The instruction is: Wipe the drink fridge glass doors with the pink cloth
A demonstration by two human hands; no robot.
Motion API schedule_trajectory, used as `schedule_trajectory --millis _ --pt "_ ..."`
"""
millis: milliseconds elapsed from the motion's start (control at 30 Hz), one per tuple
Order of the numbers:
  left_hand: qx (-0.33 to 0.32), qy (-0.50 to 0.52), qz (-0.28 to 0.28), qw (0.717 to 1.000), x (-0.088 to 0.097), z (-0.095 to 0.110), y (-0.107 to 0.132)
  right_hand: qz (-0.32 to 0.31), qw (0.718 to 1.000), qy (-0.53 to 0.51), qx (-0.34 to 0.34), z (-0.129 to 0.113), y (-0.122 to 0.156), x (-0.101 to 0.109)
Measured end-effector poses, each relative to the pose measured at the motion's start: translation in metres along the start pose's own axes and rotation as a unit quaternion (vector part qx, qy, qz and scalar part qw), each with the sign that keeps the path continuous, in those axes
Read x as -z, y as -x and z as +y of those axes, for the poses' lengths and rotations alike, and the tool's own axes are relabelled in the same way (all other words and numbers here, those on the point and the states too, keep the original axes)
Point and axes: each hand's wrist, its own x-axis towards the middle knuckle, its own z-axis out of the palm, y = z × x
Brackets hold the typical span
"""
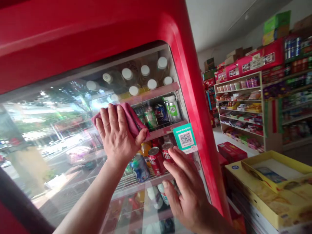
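My left hand (117, 133) presses a pink cloth (133, 120) flat against the glass door (68, 152) of a red drinks fridge (102, 29), fingers stretched upward over the cloth. My right hand (187, 188) lies open on the glass lower down, fingers spread, just below a teal QR-code sticker (185, 138). Behind the glass stand white-capped bottles (145, 76) on the top shelf and red cans (156, 159) on a wire shelf.
Yellow cardboard boxes (270, 188) are stacked at the lower right beside the fridge. A red carton (231, 151) sits on the floor behind them. Shop shelves (241, 107) full of packaged goods line the right wall. The glass reflects a street scene.
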Motion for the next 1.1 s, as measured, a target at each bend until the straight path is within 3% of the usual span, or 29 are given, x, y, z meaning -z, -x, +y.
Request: schedule_trajectory --millis 267,433,500,600,700,767,867,1000,1100 --pt "-0.012 0.022 0.001 1.000 -0.022 0.055 -0.015 -0.016 1.000 0.016 -0.015 0.012 0.007 0.014" --pt "-0.044 0.030 -0.017 0.998 -0.029 0.080 -0.019 -0.018 1.000 -0.004 -0.009 0.000 0.011 0.009" --pt "-0.068 0.038 -0.023 0.997 -0.027 0.078 -0.020 -0.025 1.000 -0.016 0.001 -0.009 0.011 0.007" --pt "-0.076 0.034 -0.027 0.996 -0.018 0.059 -0.026 -0.032 0.999 -0.022 0.017 -0.016 0.010 0.012" --pt "-0.026 0.025 -0.002 0.999 -0.010 0.043 -0.038 -0.035 0.999 -0.006 0.023 -0.010 0.010 0.025" --pt "0.010 0.024 0.012 1.000 -0.011 0.047 -0.048 -0.045 0.999 0.011 0.011 0.000 0.013 0.034" --pt "0.011 0.039 0.010 0.999 -0.021 0.077 -0.062 -0.045 0.998 0.031 -0.013 0.014 0.021 0.043" --pt "-0.081 0.088 -0.006 0.993 -0.041 0.124 -0.073 -0.029 0.998 0.052 -0.032 0.027 0.029 0.051" --pt "-0.112 0.106 -0.010 0.988 -0.048 0.139 -0.074 -0.035 0.996 0.066 -0.045 0.033 0.034 0.057"
